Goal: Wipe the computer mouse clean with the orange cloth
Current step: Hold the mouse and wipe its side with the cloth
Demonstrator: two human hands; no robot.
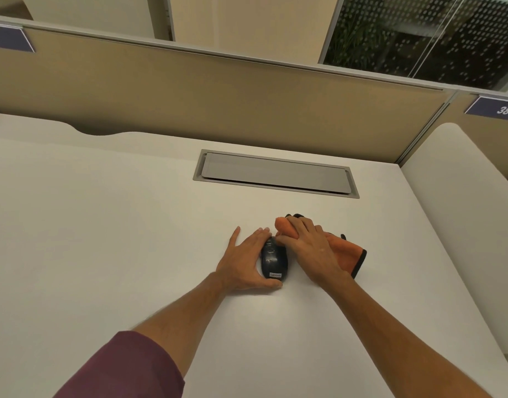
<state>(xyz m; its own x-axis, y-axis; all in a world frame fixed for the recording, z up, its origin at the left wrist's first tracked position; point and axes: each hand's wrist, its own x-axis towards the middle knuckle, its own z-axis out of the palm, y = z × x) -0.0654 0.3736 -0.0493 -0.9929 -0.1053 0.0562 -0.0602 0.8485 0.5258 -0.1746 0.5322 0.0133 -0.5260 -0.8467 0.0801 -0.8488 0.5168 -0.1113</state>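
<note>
A black computer mouse (273, 261) with a small label at its near end lies on the white desk (103, 225). My left hand (244, 259) cups the mouse from its left side, thumb at the near end and fingers at the far end. An orange cloth with a black edge (347, 255) lies just right of the mouse. My right hand (307, 245) lies on top of the cloth with fingers curled into its far bunched part, thumb touching the mouse's far right edge. Much of the cloth is hidden under that hand.
A grey cable hatch (275, 173) is set flush into the desk behind the hands. A tan partition wall (218, 93) runs along the desk's far edge. A white rounded panel (459, 173) stands at the right, with a number plate (496, 106) above it.
</note>
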